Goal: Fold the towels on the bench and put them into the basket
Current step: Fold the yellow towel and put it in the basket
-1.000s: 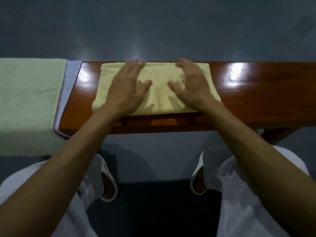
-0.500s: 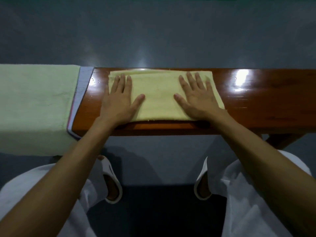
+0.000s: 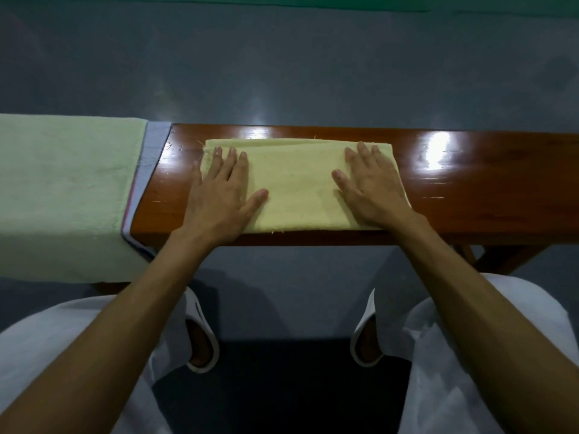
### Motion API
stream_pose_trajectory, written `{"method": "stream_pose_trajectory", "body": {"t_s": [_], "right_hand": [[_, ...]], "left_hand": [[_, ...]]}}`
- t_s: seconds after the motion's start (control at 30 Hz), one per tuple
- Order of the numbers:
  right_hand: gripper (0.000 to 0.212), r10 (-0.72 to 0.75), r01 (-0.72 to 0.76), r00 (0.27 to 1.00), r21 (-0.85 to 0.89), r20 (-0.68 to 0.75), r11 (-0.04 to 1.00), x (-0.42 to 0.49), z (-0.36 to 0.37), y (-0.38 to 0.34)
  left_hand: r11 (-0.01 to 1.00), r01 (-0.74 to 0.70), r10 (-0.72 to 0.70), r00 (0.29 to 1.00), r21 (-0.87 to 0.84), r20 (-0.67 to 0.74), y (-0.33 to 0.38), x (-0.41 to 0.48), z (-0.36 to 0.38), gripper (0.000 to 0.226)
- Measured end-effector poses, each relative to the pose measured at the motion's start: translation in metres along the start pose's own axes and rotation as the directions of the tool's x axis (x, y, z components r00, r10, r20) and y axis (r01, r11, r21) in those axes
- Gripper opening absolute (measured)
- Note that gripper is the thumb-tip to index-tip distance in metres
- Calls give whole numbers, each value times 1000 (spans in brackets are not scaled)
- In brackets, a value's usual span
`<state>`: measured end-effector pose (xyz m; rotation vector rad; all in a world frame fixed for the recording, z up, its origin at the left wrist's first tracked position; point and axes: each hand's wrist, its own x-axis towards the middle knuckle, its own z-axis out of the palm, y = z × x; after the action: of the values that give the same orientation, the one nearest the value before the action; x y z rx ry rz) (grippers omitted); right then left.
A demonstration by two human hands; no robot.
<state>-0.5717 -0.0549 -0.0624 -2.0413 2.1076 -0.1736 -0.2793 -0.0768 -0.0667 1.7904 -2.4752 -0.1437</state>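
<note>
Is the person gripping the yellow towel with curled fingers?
No: the left hand and right hand lie flat, fingers straight, on the yellow towel.

A folded towel (image 3: pixel 297 189) lies on the bench (image 3: pixel 470 189). The left hand (image 3: pixel 219 198) rests flat on its left end, the right hand (image 3: pixel 372 189) on its right end. Further left, a spread towel (image 3: pixel 62 189) drapes over the bench, another cloth (image 3: pixel 152 151) under it

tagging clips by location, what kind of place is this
Likely indoors, a home or spa-like room; which is unclear. A glossy wooden bench on a smooth grey floor, a yellow towel and a green towel on it, slippers on the feet.
</note>
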Motion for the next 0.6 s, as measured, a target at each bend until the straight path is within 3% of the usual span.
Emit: {"method": "stream_pose_trajectory", "body": {"t_s": [0.1,0.17,0.33,0.47,0.6], "right_hand": [[73,135,-123,974,75,-180,989,-1,-14,4],[69,269,-237,936,159,-226,958,-1,-24,7],[72,484,-459,869,200,-101,866,7,-31,18],[41,497,-476,867,347,34,808,11,-39,22],[34,474,-459,878,406,71,790,11,-45,28]], "left_hand": [[999,-41,41,999,-12,1,10,-3,-5,82],[998,-27,28,999,-49,30,14,-2,-6,81],[999,4,0,995,-32,100,23,7,4,84],[999,24,-21,996,-33,86,29,9,5,85],[997,50,-46,997,-59,63,39,9,10,88]]}}
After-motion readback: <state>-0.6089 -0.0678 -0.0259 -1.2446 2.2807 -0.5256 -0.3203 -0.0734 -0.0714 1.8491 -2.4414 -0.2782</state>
